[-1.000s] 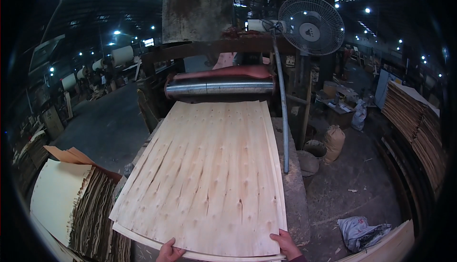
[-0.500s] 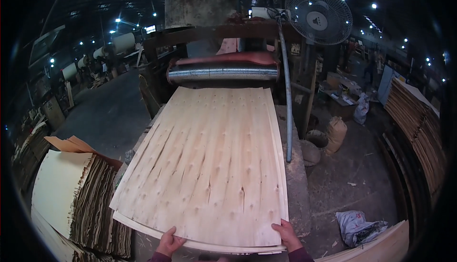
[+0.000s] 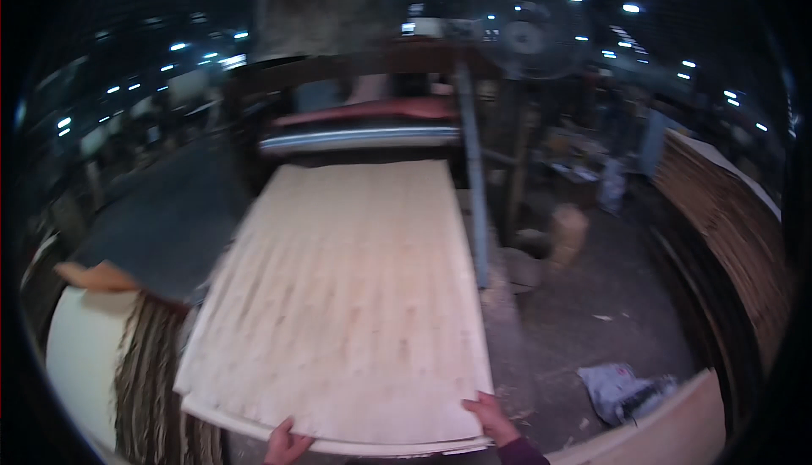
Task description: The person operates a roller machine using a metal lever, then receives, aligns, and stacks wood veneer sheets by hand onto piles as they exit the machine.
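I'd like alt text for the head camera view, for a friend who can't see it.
A person's left hand and right hand hold the near end of stacked pale wooden sheets lying before a metal roller. Beyond, a round fan shows against a dim, blurred background.

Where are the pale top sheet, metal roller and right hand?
Pale top sheet [image 3: 338,313], head view: middle of upper face.
Metal roller [image 3: 359,139], head view: shiny front.
Right hand [image 3: 492,418], head view: middle of hand.

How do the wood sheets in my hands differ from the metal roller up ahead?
The wood sheets are pale and matte; the metal roller is shiny. The wood sheets are thin and broad, the metal roller a cylinder. Your left hand and right hand hold the wood sheets, not the metal roller.
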Demonstrator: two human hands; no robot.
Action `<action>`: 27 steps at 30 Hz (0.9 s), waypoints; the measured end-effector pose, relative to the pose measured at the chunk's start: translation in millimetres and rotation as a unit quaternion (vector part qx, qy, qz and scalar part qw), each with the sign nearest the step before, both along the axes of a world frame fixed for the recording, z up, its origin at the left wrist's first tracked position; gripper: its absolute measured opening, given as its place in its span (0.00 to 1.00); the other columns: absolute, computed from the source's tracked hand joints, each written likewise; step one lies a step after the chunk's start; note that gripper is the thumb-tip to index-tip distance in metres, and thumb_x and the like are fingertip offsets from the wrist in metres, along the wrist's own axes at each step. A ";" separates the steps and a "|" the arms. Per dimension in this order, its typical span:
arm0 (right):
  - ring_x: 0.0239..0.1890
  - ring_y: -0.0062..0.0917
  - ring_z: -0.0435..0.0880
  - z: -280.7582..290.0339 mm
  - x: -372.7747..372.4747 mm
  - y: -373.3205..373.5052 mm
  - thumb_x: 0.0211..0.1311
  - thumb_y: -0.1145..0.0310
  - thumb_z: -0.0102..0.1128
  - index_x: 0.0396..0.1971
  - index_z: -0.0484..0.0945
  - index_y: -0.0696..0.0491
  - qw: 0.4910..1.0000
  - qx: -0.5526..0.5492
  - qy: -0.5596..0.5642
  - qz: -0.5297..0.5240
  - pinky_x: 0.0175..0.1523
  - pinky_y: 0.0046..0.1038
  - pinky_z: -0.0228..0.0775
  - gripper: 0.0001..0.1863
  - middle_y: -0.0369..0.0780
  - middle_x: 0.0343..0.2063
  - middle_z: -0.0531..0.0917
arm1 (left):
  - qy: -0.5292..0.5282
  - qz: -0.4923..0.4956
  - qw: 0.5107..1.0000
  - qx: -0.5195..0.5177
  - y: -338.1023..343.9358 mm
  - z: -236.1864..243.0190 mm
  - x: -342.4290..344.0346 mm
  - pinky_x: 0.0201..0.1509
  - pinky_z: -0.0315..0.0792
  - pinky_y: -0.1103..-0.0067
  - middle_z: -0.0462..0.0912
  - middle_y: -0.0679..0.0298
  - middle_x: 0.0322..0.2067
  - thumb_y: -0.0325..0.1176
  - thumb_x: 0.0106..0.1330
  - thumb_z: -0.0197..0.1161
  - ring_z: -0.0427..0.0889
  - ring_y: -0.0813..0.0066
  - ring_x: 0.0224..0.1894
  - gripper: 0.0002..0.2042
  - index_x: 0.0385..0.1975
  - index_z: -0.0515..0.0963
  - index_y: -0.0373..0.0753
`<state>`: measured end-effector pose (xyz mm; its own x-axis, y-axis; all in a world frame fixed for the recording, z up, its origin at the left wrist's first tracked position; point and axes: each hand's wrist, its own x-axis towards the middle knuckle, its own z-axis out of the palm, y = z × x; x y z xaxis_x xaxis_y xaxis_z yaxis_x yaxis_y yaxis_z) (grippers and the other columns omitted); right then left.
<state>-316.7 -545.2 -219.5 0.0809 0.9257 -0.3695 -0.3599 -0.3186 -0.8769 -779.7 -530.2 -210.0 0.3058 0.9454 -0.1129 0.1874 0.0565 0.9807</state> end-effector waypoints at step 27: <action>0.47 0.28 0.83 168.8 -8.3 -43.1 0.60 0.74 0.55 0.57 0.72 0.64 1.000 -0.010 -0.002 -0.020 0.53 0.28 0.74 0.24 0.42 0.47 0.83 | -0.334 0.232 0.886 -0.222 -41.1 28.5 -12.7 0.63 0.69 0.67 0.74 0.53 0.56 0.31 0.72 0.47 0.73 0.61 0.59 0.19 0.59 0.67 0.29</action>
<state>-325.0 -588.3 -50.7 0.1202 0.9139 -0.3876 -0.3688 -0.3214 -0.8722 -792.4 -571.4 -181.5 0.0343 0.8946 -0.4456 -0.5716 0.3833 0.7255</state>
